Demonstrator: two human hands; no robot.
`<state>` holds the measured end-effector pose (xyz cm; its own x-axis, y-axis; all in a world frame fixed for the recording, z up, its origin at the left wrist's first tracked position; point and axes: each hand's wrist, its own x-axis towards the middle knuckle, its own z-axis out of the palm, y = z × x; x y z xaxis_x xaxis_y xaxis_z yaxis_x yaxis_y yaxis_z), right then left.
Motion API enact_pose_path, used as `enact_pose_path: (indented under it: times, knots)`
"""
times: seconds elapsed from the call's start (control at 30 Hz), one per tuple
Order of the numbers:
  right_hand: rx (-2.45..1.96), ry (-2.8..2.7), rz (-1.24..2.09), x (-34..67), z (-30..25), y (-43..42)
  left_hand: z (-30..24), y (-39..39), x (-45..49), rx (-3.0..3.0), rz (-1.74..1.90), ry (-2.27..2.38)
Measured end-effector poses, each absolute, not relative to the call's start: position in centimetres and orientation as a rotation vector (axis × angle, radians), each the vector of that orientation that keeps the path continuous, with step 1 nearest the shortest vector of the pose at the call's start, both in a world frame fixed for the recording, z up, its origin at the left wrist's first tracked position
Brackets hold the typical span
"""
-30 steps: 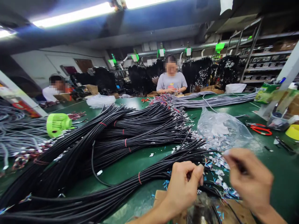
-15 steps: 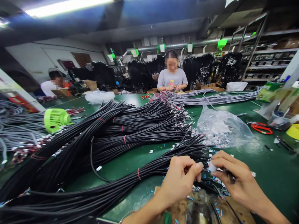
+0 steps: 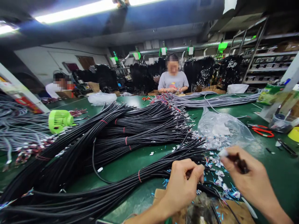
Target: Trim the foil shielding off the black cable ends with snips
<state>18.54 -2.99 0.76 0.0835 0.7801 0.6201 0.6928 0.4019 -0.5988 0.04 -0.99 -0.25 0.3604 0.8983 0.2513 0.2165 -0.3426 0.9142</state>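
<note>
My left hand is closed in a pinch on the stripped end of a black cable from the bundle tied with a red band. My right hand is closed round a small dark tool, and a small white scrap sits at its fingertips, a short way right of the left hand. Between and below the hands lie white and blue wire scraps on the green table.
Large bundles of black cables fan across the table. A clear plastic bag of scraps, red scissors, a green fan and grey cables lie about. Two seated people work at the far side. Cardboard lies near me.
My right hand has drawn away to the right from the left hand, taking the white scrap with it. The left hand has stayed on the cable end.
</note>
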Motion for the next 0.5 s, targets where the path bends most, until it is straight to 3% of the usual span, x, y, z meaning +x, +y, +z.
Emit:
enact_pose_path:
  times: [0.3,0.37,0.5]
  knots:
    - [-1.081,-1.443,1.193,16.7,-0.5,-3.4,0.2,-0.6,0.0,1.991,1.074,0.895]
    - [-1.036,-1.514,1.176,17.0,-0.4,-3.4,0.3,-0.2,-0.2,1.979,1.075,0.818]
    - [-1.196,-1.655,0.684,17.2,-0.4,-3.1,0.3,-0.3,0.0,1.971,1.162,0.867]
